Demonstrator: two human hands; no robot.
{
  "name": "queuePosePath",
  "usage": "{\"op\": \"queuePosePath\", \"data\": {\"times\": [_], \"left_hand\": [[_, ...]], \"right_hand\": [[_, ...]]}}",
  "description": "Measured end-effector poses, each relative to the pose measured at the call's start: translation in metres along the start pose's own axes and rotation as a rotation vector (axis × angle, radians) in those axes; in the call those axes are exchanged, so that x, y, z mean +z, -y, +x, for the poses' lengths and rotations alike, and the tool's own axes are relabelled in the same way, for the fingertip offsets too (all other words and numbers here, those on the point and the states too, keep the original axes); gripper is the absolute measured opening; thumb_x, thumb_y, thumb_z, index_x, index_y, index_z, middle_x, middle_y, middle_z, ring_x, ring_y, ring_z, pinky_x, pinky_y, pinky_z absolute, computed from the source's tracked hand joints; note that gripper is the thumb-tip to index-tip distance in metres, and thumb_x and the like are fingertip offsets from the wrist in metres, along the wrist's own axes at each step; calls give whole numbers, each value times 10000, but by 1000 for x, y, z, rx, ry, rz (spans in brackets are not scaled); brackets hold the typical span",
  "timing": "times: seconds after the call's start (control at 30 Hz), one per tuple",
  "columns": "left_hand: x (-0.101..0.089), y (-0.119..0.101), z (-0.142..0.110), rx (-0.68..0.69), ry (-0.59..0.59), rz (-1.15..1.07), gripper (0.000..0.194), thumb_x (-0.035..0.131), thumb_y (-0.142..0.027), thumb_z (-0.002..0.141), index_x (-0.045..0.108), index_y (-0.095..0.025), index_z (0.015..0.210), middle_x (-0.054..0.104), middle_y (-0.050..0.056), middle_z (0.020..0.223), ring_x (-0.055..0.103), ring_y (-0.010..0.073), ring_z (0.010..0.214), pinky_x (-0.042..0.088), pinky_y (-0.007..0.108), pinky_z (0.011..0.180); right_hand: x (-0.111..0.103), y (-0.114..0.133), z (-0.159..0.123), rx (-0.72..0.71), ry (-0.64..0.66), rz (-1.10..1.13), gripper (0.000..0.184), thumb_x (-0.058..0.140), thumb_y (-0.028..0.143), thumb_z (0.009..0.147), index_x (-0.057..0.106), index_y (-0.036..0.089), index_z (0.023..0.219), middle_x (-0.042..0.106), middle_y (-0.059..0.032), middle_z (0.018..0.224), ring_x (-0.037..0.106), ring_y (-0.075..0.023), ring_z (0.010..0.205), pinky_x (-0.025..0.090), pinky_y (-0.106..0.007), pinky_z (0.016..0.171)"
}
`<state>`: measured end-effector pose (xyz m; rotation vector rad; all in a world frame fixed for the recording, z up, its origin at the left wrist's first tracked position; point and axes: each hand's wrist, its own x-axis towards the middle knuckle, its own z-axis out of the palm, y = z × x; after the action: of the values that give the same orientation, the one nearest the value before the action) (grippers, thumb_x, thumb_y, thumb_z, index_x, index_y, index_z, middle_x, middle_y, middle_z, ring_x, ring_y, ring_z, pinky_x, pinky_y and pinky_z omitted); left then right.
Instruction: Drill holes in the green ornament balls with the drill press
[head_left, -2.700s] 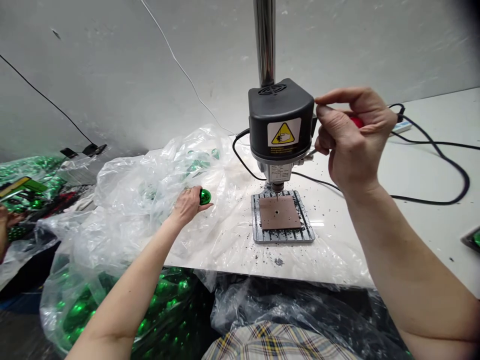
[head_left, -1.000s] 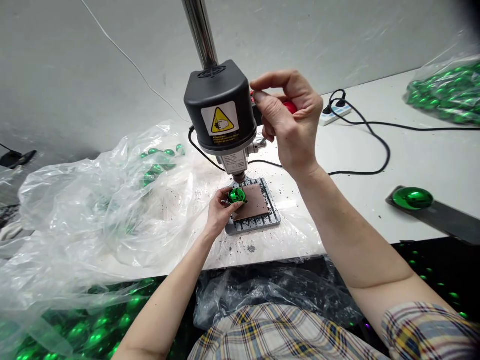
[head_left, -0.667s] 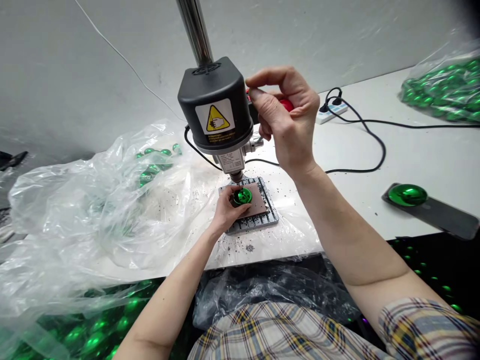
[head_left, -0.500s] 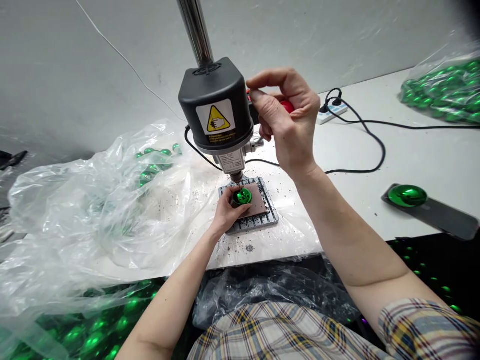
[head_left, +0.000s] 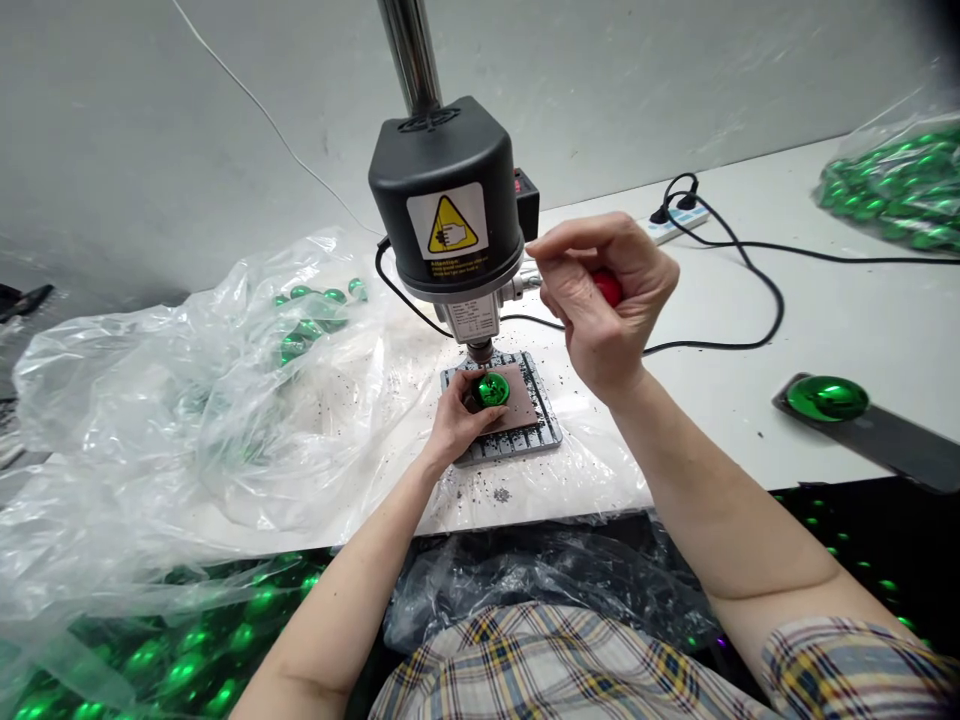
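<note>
Right hand (head_left: 600, 310) dropped, gripping red knob (head_left: 609, 287); left hand (head_left: 454, 425) holds green bauble (head_left: 492, 390).

Bench drill (head_left: 446, 190) on counter (head_left: 885, 340); slotted base plate (head_left: 480, 455) at its 6 o'clock, w/ pad (head_left: 521, 420) on top. L hand (head_left: 454, 425) on pad, around bauble (head_left: 492, 390), directly under chuck (head_left: 478, 350). R hand (head_left: 604, 310) at drill's 3 o'clock, around knob (head_left: 609, 288). Plastic bag (head_left: 187, 400) at 9 o'clock, 2nd bag (head_left: 892, 190) at 2 o'clock, power strip (head_left: 679, 225) btw drill & 2nd bag. Flat slab (head_left: 892, 445) at 4 o'clock, w/ 2nd bauble (head_left: 826, 398) on it.
</note>
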<state>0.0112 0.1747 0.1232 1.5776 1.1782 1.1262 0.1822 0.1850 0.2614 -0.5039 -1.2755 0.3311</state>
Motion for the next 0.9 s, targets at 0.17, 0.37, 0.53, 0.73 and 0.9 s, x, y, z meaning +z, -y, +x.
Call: {"op": "queuePosePath", "data": {"times": [0.17,0.37,0.53,0.73,0.9], "left_hand": [[1,2,-1,1,-5,-6,567,888,-317,670,581,-186,1128,690,81,1110,660,237,1043,535,378,924],[1,4,0,5,-7,-17,572,892,-326,664,579,-183,1121,689,79,1098,661,235,1040,534,374,919],[2,3,0,4,-12,-32,565,893,-310,664,575,-183,1114,691,79,1091,659,229,1030,536,376,917],[1,2,-2,6,-15,-48,564,892,-297,653,571,-182,1103,686,75,1081,655,224,1023,527,378,920],[2,6,1,10,-19,-37,566,896,-317,649,574,-189,1098,686,69,1067,661,227,1002,535,375,894]], "right_hand": [[-4,-2,-5,-44,-18,66,103,692,297,889,746,384,878,701,16,779,501,-152,468,408,-354,423],[-8,-11,-13,-234,-18,67,305,667,161,870,777,424,979,749,35,811,650,-193,578,531,-368,486],[-9,-21,-16,-378,-21,69,315,650,140,869,778,382,1025,758,27,769,684,-185,567,536,-332,478],[-12,-34,-28,-479,41,76,277,637,170,871,766,346,1042,683,21,618,582,-159,428,458,-311,408],[-6,-25,-17,-329,8,96,177,633,185,880,745,318,913,611,44,564,411,-94,356,299,-268,356]]}}
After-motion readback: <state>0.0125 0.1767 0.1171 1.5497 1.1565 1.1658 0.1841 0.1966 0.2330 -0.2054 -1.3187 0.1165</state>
